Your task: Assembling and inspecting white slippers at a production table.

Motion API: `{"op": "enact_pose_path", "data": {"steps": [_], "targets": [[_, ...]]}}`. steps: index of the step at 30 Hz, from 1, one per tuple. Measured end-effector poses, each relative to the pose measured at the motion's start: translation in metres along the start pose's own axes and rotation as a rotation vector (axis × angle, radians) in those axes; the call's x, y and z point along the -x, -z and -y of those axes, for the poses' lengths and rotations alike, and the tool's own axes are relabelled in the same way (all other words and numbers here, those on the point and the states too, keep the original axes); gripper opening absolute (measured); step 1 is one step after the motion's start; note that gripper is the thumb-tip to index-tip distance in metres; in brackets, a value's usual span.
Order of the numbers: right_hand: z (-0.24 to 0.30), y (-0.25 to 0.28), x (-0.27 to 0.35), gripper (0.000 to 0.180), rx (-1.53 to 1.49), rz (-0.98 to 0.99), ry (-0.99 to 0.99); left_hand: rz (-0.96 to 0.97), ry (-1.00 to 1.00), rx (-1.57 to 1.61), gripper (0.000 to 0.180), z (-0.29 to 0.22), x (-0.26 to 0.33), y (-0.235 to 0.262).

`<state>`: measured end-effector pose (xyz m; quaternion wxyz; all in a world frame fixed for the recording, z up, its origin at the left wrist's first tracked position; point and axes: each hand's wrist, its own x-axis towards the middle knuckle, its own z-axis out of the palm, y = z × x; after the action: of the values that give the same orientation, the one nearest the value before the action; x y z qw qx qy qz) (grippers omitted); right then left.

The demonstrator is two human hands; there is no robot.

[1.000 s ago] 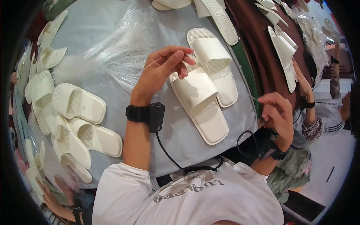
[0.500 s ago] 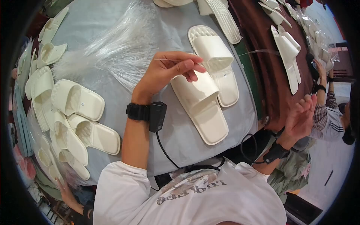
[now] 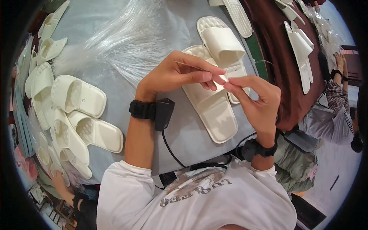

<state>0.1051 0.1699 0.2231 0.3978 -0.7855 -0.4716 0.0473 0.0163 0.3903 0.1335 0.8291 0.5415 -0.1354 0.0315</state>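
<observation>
You're pinching a thin clear strand (image 3: 191,67) between your left hand (image 3: 180,74) and right hand (image 3: 255,99). A slipper pair (image 3: 214,111) is lying right under them.

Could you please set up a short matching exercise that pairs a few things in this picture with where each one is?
Things:
1. pair of white slippers
2. bundle of clear plastic strands
3. pile of white slippers
4. thin clear strand

Places:
A. pinched between the fingertips of the left hand and the right hand
B. at the left edge of the grey table
C. on the table just beyond both hands
D. spread on the table at upper left of the hands

Pairs: 1-C, 2-D, 3-B, 4-A
</observation>
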Motion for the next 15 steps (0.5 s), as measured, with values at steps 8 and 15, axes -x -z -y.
{"op": "enact_pose_path", "data": {"steps": [8,15], "targets": [[0.008,0.056,0.052,0.013,0.051,0.207,-0.156,-0.494,-0.105,-0.252,0.024,0.003,0.003,0.025],[-0.006,0.036,0.074,0.014,0.179,0.108,-0.193,-0.515,-0.022,-0.724,0.018,0.014,-0.009,0.008]]}}
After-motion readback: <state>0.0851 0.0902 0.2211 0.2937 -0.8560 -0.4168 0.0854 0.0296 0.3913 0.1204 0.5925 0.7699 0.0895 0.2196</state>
